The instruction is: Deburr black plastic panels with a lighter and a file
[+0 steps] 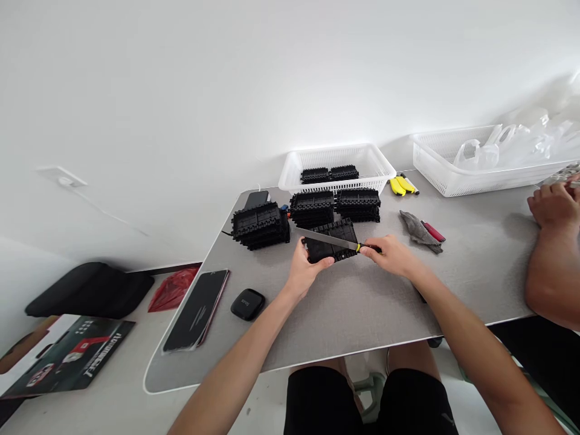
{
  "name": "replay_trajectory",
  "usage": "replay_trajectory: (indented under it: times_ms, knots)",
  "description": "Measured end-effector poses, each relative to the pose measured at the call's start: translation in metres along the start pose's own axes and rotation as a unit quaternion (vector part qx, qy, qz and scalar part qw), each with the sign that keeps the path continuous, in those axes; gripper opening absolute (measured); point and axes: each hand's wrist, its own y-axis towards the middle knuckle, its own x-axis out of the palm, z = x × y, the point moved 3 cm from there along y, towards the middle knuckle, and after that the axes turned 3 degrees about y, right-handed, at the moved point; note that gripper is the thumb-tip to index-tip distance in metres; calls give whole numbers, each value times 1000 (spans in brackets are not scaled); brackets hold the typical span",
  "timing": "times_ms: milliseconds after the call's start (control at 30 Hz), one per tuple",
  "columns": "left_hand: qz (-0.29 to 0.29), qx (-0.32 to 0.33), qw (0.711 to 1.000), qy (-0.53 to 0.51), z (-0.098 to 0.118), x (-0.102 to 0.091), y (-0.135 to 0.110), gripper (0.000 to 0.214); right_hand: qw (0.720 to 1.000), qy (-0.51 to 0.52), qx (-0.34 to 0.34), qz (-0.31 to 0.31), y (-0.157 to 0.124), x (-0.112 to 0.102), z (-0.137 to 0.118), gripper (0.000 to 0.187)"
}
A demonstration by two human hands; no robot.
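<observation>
Black panel [333, 249] in the left hand [303, 269], long axis left to right | left hand nearer, gripping its left end | right hand [388, 254], just off its right end, closed round a file [334, 240] slanting across it (contact unclear)

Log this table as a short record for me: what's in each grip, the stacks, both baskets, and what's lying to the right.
Left grip: black ridged part
Right grip: flat metal tool, by its black handle, blade across the part
Stacks: three, of similar black pieces
Left basket: white, more black pieces inside
Right basket: white, clear plastic bags inside
Lying right: grey cloth, red object beside it
Right edge: another person's hand
</observation>
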Motion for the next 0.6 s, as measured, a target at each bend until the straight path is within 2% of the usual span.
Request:
replay_trajectory:
  times_ms: [200,433,600]
  knots:
    - [12,-12,1000,10,-3,-2,0,72,1000,5,14,14,-3,-17,11,39]
    - [6,1,1000,10,1,-1,-2,71,1000,15,6,-17,-1,-5,2,37]
    - [6,-12,1000,15,1,-2,-2,71,1000,9,17,8,-3,-18,14,40]
